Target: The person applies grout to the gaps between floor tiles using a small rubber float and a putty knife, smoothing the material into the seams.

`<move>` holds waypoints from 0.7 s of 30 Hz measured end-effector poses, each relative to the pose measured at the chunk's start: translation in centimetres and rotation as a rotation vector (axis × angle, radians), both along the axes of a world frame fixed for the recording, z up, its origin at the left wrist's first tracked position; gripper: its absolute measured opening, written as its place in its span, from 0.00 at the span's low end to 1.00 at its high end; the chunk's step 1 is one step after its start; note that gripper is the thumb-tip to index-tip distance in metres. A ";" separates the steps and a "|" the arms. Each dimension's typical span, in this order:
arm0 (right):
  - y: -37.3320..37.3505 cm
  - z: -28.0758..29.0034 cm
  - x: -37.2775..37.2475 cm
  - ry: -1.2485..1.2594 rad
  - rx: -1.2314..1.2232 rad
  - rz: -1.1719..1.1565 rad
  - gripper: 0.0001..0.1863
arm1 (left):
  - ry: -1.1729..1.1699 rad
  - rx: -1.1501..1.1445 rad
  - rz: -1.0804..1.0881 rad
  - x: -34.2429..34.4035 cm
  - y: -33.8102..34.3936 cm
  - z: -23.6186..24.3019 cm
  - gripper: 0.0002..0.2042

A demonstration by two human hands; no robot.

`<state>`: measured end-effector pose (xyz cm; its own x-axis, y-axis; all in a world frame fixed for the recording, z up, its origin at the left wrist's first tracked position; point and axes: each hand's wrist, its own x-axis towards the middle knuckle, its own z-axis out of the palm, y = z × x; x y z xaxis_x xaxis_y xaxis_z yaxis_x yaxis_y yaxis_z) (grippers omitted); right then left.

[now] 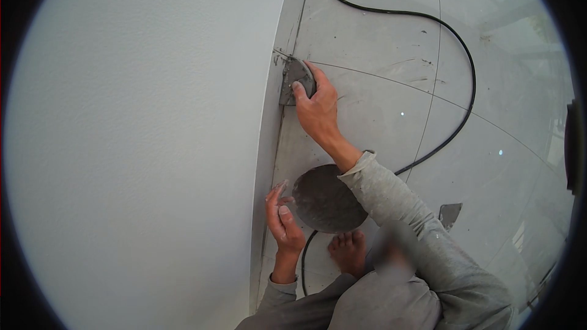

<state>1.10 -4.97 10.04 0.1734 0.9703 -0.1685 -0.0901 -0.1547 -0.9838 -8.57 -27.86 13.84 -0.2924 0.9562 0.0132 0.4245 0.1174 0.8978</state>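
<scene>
The largest surface is the smooth white plastered wall, which fills the left half of the view and meets the pale grey tiled floor along a narrow seam running from top to bottom. A thin black rubber cable loops across the tiles from the upper edge and passes beneath the round grey mortar-coated pan, which rests flat on the floor just beside the seam. A small dark patch of mortar lies on the tiles well to the right of the pan. One bare foot stands at the pan's near rim.

The right hand is closed around the small grey flat-bladed trowel, with the fingers wrapped over its top. The blade is pressed against the base of the wall at the seam, where a grout line of the floor meets it. The left hand holds nothing; its fingers are loosely extended, with the tips close to the wall base near the pan's left rim. Contact with the wall cannot be confirmed.

Judged step: filling or smoothing the wall-to-floor joint, with the trowel at the far end of reach. The next move appears to call for steady blade pressure along the seam and a reload from the pan.
</scene>
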 end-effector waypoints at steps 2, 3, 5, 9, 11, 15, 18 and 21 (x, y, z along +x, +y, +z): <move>-0.1 0.0 -0.1 -0.003 0.104 -0.039 0.25 | -0.011 0.001 0.008 -0.1 0.0 -0.1 0.24; -0.1 0.0 -0.1 -0.009 0.132 -0.035 0.25 | -0.006 -0.003 0.006 -0.2 0.0 -0.2 0.24; -0.2 0.1 -0.1 0.005 0.159 -0.030 0.24 | 0.001 -0.011 0.006 -0.2 -0.1 -0.2 0.24; -0.5 0.6 0.1 0.024 0.174 -0.018 0.24 | -0.022 -0.020 0.017 -0.1 -0.1 -0.1 0.24; -0.5 0.8 0.1 0.007 0.239 -0.007 0.24 | -0.028 -0.018 0.021 -0.1 -0.1 -0.1 0.24; -0.3 1.1 0.4 0.013 0.253 0.005 0.22 | -0.026 -0.029 0.023 -0.2 -0.1 0.0 0.23; -0.5 1.2 0.6 -0.030 0.301 0.006 0.21 | -0.024 -0.026 0.023 -0.2 0.0 -0.1 0.24; -1.6 1.2 0.7 0.032 0.120 0.095 0.20 | -0.019 -0.008 0.036 -0.2 0.1 -0.2 0.23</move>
<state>1.82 -6.61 11.27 0.0764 0.9956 -0.0539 -0.1124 -0.0451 -0.9926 -8.73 -27.78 13.63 -0.3265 0.9452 -0.0001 0.4032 0.1393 0.9045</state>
